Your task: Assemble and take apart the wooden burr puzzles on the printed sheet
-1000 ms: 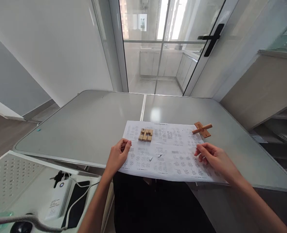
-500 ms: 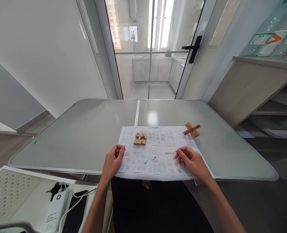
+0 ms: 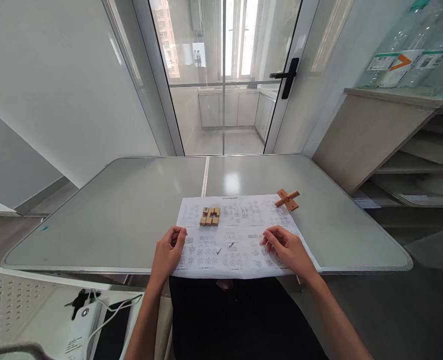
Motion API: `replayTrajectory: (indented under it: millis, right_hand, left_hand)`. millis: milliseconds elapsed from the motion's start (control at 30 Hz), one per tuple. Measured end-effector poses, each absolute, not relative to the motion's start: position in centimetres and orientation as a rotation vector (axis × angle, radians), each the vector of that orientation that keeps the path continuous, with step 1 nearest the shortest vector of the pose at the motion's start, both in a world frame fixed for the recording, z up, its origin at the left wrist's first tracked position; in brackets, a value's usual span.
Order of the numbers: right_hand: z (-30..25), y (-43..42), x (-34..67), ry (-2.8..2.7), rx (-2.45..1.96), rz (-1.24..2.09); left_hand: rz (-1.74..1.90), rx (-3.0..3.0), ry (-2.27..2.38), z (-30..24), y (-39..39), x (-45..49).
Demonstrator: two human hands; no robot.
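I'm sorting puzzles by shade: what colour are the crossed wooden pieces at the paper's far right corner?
The crossed wooden pieces are reddish-brown, seen best in the head view.

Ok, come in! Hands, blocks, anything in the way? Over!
Left hand at left edge of printed sheet, right hand curled over its right side. Wooden blocks grouped on its upper left. Crossed wooden pieces at upper right corner, not between hands and blocks.

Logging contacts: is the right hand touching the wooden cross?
Apart: the head view shows printed paper between the right hand and the wooden cross.
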State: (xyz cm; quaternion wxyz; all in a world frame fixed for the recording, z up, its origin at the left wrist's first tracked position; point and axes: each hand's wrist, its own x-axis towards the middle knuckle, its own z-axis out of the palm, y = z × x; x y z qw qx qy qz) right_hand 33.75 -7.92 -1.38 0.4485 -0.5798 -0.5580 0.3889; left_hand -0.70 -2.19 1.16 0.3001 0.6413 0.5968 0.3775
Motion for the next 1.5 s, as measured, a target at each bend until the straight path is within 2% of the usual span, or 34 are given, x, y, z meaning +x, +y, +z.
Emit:
replayTrajectory:
  millis: [1500]
  right_hand:
    - [-1.5,-7.5,34.0,-1.314,-1.413,0.898]
  left_hand:
    - [0.915,1.851,1.567,1.6,-2.1,0.2]
